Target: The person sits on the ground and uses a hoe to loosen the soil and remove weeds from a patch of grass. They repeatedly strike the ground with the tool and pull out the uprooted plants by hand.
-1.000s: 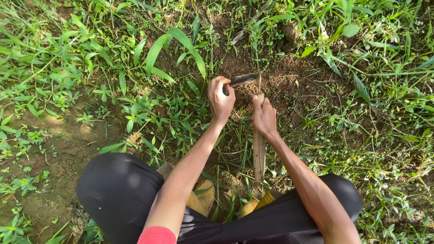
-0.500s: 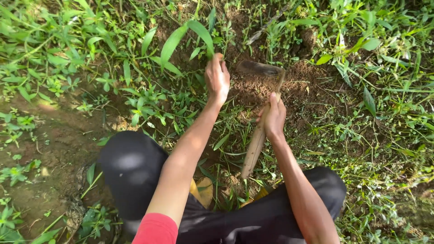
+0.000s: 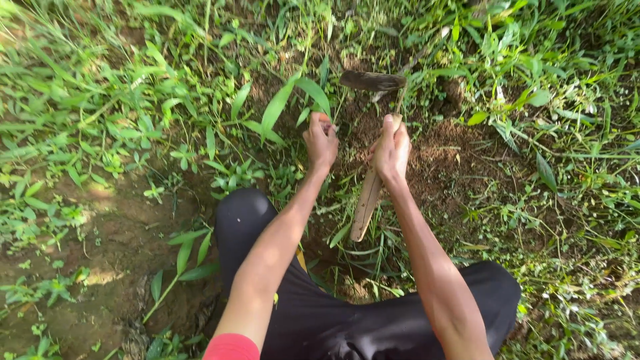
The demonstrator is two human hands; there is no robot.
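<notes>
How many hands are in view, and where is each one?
2. The right hand grips the wooden handle of the hoe just below its dark blade. The left hand is closed beside it, at the base of a broad-leaved plant. None seem hidden.

Green weeds (image 3: 100, 100); brown soil (image 3: 453, 160); black trousers (image 3: 347, 327).

bare brown loose soil (image 3: 440, 143) is lying open right of the right hand (image 3: 391, 150), so there's free room that way. the left hand (image 3: 321, 141) is sitting tight against a broad-leafed green weed (image 3: 288, 100), crowding its left and top. the dark flat metal hoe blade (image 3: 371, 81) on its pale wooden handle (image 3: 368, 200) is blocking straight ahead. the black-trousered knees (image 3: 243, 213) are boxing in the near side, thick green grass (image 3: 100, 93) everywhere else.
</notes>
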